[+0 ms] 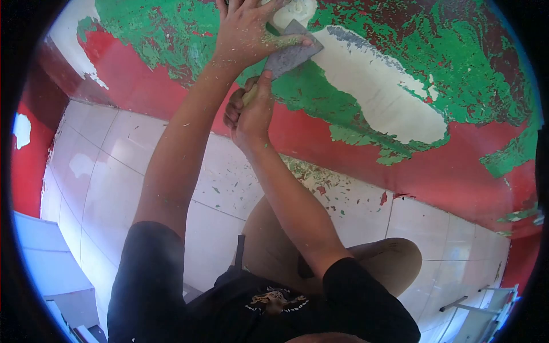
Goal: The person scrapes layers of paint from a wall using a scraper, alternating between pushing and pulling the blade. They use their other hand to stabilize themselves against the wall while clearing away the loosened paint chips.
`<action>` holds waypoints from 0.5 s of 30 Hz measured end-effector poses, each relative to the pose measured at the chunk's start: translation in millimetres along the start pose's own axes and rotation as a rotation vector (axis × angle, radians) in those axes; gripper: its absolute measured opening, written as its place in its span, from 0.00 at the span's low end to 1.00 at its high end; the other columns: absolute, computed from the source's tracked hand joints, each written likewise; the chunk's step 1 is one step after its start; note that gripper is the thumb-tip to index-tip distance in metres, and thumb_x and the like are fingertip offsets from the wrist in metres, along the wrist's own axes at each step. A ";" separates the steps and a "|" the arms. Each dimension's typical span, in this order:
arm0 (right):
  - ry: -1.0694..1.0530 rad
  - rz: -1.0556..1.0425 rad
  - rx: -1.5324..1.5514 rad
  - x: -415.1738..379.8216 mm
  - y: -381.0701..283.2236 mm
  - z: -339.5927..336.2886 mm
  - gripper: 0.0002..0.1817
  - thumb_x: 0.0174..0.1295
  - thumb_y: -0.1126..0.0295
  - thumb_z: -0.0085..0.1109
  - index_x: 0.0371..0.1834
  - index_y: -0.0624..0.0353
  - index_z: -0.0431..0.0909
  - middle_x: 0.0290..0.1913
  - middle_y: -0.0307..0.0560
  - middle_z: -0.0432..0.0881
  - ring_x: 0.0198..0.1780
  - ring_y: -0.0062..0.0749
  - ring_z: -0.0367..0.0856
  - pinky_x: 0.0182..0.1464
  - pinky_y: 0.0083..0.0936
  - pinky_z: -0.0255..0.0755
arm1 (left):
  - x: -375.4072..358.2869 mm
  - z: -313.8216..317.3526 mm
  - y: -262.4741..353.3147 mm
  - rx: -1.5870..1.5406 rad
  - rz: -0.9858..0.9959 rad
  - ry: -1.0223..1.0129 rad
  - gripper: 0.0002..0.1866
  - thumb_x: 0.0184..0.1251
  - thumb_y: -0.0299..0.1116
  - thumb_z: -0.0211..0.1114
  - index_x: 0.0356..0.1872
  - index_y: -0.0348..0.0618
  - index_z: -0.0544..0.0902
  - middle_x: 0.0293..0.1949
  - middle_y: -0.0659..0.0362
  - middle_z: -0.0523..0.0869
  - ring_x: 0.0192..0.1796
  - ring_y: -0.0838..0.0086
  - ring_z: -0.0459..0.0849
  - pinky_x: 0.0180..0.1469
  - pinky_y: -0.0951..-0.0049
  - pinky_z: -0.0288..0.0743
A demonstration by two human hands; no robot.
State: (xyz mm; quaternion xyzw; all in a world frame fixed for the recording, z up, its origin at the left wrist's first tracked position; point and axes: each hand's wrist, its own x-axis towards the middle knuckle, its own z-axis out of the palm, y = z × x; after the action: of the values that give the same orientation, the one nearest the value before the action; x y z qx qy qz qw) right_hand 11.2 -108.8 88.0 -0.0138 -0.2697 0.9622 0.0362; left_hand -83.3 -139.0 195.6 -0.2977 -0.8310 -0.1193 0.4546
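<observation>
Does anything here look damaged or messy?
Yes. The wall looks damaged: its green paint is ragged, with a large whitish patch beside the scraper. Loose flakes litter the pale floor tiles below, like debris.

The head camera looks forward and down at the nearby wall (354, 97).

Pale, glossy tiles pave the floor (131, 188), crossed by thin dark joints, with paint flakes (326, 186) strewn near the foot of a red and green wall (372, 80) that has bare whitish patches. A red side wall (34, 166) meets it at left. Pale boxy furniture (54, 251) stands lower left, a light-coloured frame (483, 311) lower right, and light gleams off the tiles.
</observation>
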 end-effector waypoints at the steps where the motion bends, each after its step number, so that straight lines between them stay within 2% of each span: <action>1: 0.008 -0.020 0.015 -1.5 1.2 -0.4 0.29 0.77 0.31 0.42 0.35 0.46 0.63 0.16 0.35 0.63 0.11 0.22 0.59 0.11 0.27 0.50 | -3.6 -0.6 0.3 0.001 -0.008 -0.006 0.56 0.43 0.82 0.72 0.79 0.78 0.70 0.88 0.55 0.39 0.86 0.34 0.34 0.76 0.18 0.39; 5: 0.029 0.021 -0.037 -1.5 9.6 -12.2 0.29 0.78 0.31 0.40 0.36 0.45 0.64 0.18 0.36 0.62 0.13 0.23 0.58 0.14 0.24 0.52 | -1.2 -3.2 3.8 -0.006 0.004 -0.013 0.57 0.44 0.81 0.72 0.80 0.77 0.69 0.88 0.53 0.39 0.85 0.31 0.35 0.76 0.17 0.40; 7: 0.007 -0.077 -0.230 5.6 -11.6 -15.2 0.29 0.78 0.31 0.41 0.36 0.46 0.64 0.17 0.36 0.63 0.13 0.23 0.59 0.13 0.25 0.52 | 0.2 -3.9 6.8 0.016 0.004 -0.022 0.57 0.44 0.81 0.73 0.80 0.76 0.69 0.88 0.53 0.39 0.85 0.30 0.36 0.76 0.17 0.41; 8: 0.005 -0.071 -0.225 13.1 -23.2 -14.2 0.29 0.78 0.31 0.41 0.36 0.46 0.64 0.17 0.36 0.63 0.13 0.23 0.59 0.13 0.25 0.52 | 0.1 -5.3 8.6 -0.034 -0.014 -0.015 0.58 0.44 0.81 0.73 0.80 0.76 0.69 0.88 0.52 0.39 0.85 0.29 0.36 0.76 0.18 0.41; 10: -0.035 -0.208 -0.111 17.1 -52.5 1.7 0.30 0.77 0.31 0.42 0.37 0.48 0.65 0.17 0.36 0.63 0.13 0.23 0.60 0.13 0.25 0.52 | -9.4 -7.9 11.8 -0.090 -0.046 -0.022 0.58 0.44 0.80 0.73 0.81 0.76 0.68 0.88 0.51 0.40 0.84 0.29 0.36 0.76 0.18 0.41; 14: -0.036 -0.154 -0.217 0.4 -20.8 -14.5 0.29 0.78 0.32 0.42 0.37 0.47 0.64 0.17 0.35 0.62 0.12 0.23 0.59 0.13 0.25 0.52 | -0.9 -12.9 4.6 -0.099 0.004 -0.022 0.59 0.45 0.79 0.74 0.82 0.74 0.67 0.88 0.49 0.40 0.84 0.29 0.36 0.77 0.19 0.41; 15: -0.022 -0.076 -0.180 -6.4 -13.4 -19.2 0.29 0.78 0.32 0.42 0.36 0.47 0.64 0.17 0.35 0.62 0.12 0.22 0.59 0.13 0.25 0.52 | -6.5 -11.8 5.8 -0.084 0.012 -0.050 0.59 0.45 0.78 0.75 0.82 0.73 0.67 0.88 0.48 0.39 0.84 0.29 0.35 0.77 0.20 0.41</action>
State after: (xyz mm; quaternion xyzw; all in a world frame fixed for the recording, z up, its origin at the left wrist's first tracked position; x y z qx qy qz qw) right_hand 19.3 -87.9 78.7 0.0038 -0.3556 0.9321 0.0684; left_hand -69.1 -142.5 196.4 -0.3246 -0.8345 -0.1439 0.4213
